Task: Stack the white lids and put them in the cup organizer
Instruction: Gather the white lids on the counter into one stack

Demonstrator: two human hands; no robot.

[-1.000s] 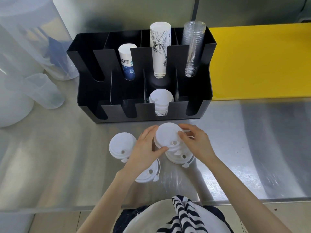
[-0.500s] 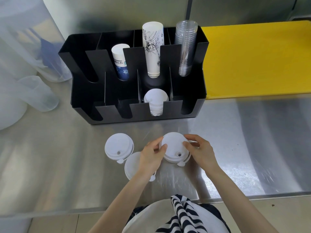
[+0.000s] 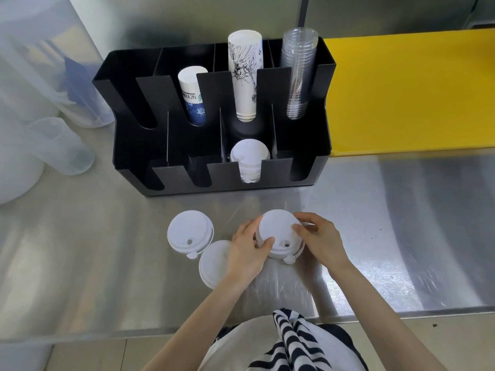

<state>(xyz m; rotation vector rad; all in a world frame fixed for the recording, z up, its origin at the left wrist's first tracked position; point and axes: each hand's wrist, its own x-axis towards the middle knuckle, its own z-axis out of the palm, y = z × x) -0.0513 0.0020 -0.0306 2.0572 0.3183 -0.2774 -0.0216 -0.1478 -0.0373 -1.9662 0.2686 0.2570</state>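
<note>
On the steel counter, both hands hold a small stack of white lids point(image 3: 280, 232); my left hand point(image 3: 249, 250) grips its left side and my right hand point(image 3: 321, 239) its right. A single white lid point(image 3: 189, 232) lies further left. Another white lid point(image 3: 214, 263) lies partly under my left wrist. The black cup organizer point(image 3: 302, 167) stands behind them, with a stack of white lids point(image 3: 249, 159) in its front third slot.
The organizer's back slots hold a blue-printed paper cup stack point(image 3: 192, 95), a tall printed paper cup stack point(image 3: 245, 76) and clear plastic cups point(image 3: 298, 73). A yellow board point(image 3: 409, 92) lies right of it. Translucent jugs point(image 3: 53, 145) stand at the left.
The lid held up in both hands has come down onto the lid lying beneath it on the counter, and both hands now press on the joined stack.
</note>
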